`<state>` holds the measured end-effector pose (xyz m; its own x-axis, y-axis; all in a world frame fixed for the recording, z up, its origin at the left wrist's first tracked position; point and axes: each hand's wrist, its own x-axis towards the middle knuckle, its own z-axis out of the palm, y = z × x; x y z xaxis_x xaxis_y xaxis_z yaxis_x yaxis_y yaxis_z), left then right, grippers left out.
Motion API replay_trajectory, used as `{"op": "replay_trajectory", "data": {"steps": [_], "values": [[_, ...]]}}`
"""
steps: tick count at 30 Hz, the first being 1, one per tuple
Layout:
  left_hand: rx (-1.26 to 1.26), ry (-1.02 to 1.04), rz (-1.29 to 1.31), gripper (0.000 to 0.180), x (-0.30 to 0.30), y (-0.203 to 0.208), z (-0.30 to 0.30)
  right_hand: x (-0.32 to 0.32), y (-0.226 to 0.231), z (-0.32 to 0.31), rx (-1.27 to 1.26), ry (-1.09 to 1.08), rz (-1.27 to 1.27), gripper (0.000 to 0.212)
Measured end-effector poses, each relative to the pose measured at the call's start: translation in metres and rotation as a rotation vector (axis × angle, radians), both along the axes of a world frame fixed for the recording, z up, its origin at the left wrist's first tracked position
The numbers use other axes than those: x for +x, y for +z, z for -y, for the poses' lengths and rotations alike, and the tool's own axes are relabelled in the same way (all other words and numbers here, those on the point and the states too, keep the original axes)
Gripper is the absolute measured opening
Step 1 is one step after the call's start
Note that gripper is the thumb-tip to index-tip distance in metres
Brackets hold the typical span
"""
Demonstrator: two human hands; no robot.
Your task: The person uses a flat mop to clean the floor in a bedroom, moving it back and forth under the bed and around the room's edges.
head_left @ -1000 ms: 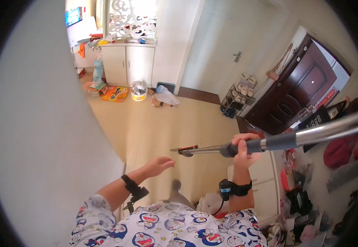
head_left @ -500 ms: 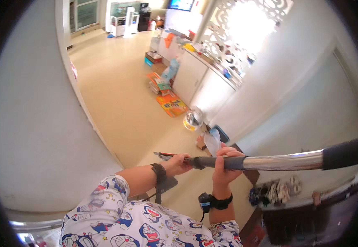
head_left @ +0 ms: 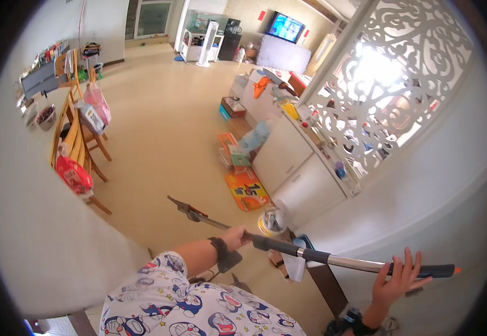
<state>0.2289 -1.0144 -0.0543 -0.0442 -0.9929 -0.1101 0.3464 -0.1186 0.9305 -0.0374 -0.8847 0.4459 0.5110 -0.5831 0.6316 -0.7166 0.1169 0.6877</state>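
Two hands on the pole (head_left: 338,260), is that the entry?

Me: Partly. Left hand (head_left: 235,238) is closed round the shaft, just ahead of the dark sleeve. Right hand (head_left: 397,277) is at the dark rear grip with fingers spread apart, palm against it, not clamped.

Obs: Where does the pole lie?

Me: Nearly level at waist height, across my front. Its dark clamp end (head_left: 184,208) points forward and left, off the floor (head_left: 159,129). The orange-tipped butt is by the white wall on my right.

Obs: Step in hand?

Me: My judgement: carrying and steadying it, grip half taken. Any next move calls for closing my right fingers first, and minding the tip, with the wall (head_left: 36,241) near on my left.

Obs: Surface and room?

Me: Smooth beige floor. White cabinet (head_left: 288,162) under a carved lattice screen (head_left: 400,61), boxes (head_left: 246,190) at its foot. Wooden chairs (head_left: 75,145) hung with bags to the left. A lit screen (head_left: 285,26) at the far end.
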Motion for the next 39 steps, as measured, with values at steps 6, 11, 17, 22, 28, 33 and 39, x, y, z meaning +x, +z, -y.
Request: {"op": "replay_trajectory", "data": {"steps": [6, 11, 17, 22, 28, 33, 39], "values": [[0.601, 0.143, -0.722, 0.020, 0.110, 0.095, 0.097, 0.051, 0.001, 0.122, 0.346, 0.064, 0.090, 0.040], [0.591, 0.297, -0.684, 0.023, 0.181, 0.053, 0.186, 0.052, -0.036, 0.264, 0.363, 0.188, -0.021, 0.038], [0.533, 0.420, -0.755, 0.040, 0.267, 0.134, 0.291, 0.146, -0.023, 0.440, 0.207, 0.491, -0.112, 0.019], [0.328, 0.621, -0.952, 0.031, 0.337, 0.125, 0.374, 0.257, -0.045, 0.572, 0.342, 0.638, -0.184, 0.034], [0.341, 0.782, -1.133, 0.011, 0.447, 0.079, 0.475, 0.424, -0.065, 0.666, 0.401, 0.717, -0.184, 0.041], [0.390, 0.765, -1.169, 0.010, 0.560, 0.058, 0.555, 0.538, -0.033, 0.728, 0.825, 0.502, -0.190, 0.030], [0.344, 0.735, -1.094, 0.009, 0.684, 0.036, 0.641, 0.665, -0.018, 0.811, 1.415, 0.352, 0.129, 0.032]]}}
